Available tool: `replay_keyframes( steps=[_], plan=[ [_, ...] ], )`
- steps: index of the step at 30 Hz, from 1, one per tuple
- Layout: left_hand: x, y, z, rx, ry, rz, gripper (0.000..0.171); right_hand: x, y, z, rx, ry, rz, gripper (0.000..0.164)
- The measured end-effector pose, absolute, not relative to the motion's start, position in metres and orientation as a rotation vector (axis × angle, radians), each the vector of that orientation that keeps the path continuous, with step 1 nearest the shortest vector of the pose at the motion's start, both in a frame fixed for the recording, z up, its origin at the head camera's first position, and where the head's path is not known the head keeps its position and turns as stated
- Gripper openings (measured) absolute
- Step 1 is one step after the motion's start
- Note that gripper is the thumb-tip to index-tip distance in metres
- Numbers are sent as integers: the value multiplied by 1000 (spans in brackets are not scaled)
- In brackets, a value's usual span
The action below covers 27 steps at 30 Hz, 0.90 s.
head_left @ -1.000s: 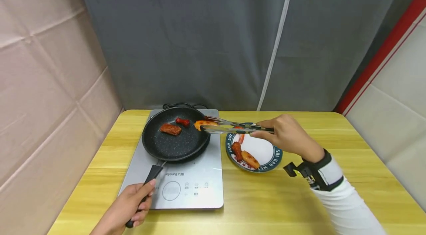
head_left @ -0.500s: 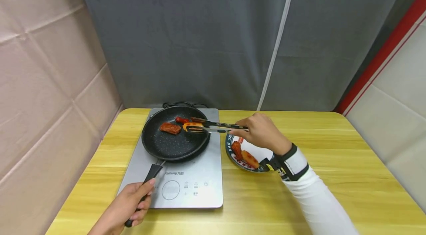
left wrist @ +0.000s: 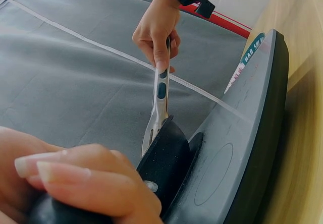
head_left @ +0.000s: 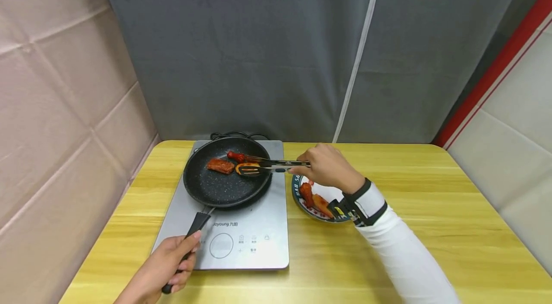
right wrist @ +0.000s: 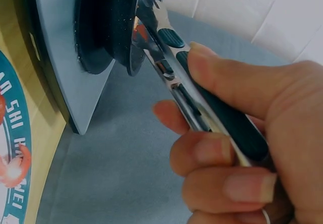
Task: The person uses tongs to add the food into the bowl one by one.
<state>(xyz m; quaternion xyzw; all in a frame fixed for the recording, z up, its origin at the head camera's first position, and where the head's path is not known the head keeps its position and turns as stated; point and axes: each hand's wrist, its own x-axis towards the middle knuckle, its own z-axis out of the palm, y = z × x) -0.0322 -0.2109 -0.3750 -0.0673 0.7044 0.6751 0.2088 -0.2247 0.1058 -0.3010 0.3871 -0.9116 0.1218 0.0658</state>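
Note:
My left hand (head_left: 170, 263) grips the black handle (head_left: 200, 222) of a speckled frying pan (head_left: 220, 191). The fingers of my right hand (head_left: 327, 165) curl round metal tongs (head_left: 278, 164) with dark grip pads, plain in the right wrist view. Inside the pan, at its right side, the tongs' slotted ends are around a golden chicken wing (head_left: 238, 166), partly hidden by the lower arm. A small red drumstick (head_left: 235, 156) lies just behind the wing, and a brown slab of meat (head_left: 220, 165) sits to its left.
Beneath the pan is a silver induction cooker (head_left: 267, 213), cables behind it. A white plate (head_left: 296, 196) with a dark lettered rim stands right of it, holding another drumstick and wing, partly under my right forearm. A grey curtain (head_left: 258, 55) hangs behind the wooden table (head_left: 431, 208).
My right hand has moved left with the tongs, bringing the wing from the pan's right rim in beside the drumstick and meat. My left hand has stayed on the handle.

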Motion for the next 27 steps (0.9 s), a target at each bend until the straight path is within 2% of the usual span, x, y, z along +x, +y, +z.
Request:
replay_keyframes(
  steps=[27],
  plan=[
    [-31,-210,-371,-178,1942,1888,41,-223,89,-285,1099,-2847,228,34]
  ],
)
